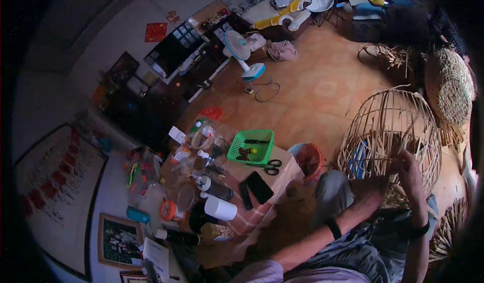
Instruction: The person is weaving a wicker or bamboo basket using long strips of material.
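Note:
An openwork basket (pixel 390 137) of thin, pale brown strips rests on its side in front of my knees, its ribs bowed into a round cage. Against its near side is my right hand (pixel 411 174), fingers bent and drawn together at the ribs; what they pinch is too small to make out. My left hand (pixel 374 186) reaches the basket's lower left side, its fingers dim and blurred among the strips. Loose strips and something blue (pixel 358 159) show through the ribs. Each wrist wears a dark band.
On my left stands a cloth-covered table (pixel 252 222) with a green plastic basket (pixel 262 142), black scissors (pixel 272 167), a phone (pixel 259 187) and a white cup (pixel 221 208). A red-lined bin (pixel 308 161) is beside it. Woven baskets (pixel 450 86) stand far right; a fan (pixel 242 51) is farther off.

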`<control>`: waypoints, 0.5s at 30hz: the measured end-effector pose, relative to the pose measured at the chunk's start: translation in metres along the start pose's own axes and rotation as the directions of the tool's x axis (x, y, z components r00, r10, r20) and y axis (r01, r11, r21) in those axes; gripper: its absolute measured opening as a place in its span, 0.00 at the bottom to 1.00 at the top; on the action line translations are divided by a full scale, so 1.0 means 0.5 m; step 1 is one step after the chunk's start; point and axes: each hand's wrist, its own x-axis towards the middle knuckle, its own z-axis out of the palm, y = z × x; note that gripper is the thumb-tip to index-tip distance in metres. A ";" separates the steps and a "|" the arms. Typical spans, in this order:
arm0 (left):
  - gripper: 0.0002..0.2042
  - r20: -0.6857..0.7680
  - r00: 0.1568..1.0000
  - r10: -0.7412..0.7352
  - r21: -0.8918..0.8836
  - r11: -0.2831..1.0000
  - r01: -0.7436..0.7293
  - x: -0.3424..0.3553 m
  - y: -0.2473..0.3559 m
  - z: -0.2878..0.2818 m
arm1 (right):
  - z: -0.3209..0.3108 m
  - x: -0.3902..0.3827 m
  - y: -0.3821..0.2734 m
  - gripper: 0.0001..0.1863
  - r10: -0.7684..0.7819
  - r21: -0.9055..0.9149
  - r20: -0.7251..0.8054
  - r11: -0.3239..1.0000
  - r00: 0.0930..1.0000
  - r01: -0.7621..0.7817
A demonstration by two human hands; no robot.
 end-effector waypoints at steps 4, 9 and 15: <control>0.12 -0.567 0.751 0.339 0.379 0.916 -0.127 0.013 -0.040 0.104 | 0.050 -0.043 -0.050 0.08 -0.380 -0.692 0.207 0.595 0.902 0.409; 0.14 -0.460 0.818 0.345 0.294 0.929 -0.227 0.039 -0.061 0.128 | 0.032 -0.070 -0.039 0.05 -0.280 -0.754 0.104 0.604 0.954 0.259; 0.21 -0.475 0.849 0.234 0.021 0.967 -0.255 0.015 -0.073 0.173 | -0.117 -0.059 0.101 0.16 -0.210 -0.951 0.294 0.029 0.933 0.306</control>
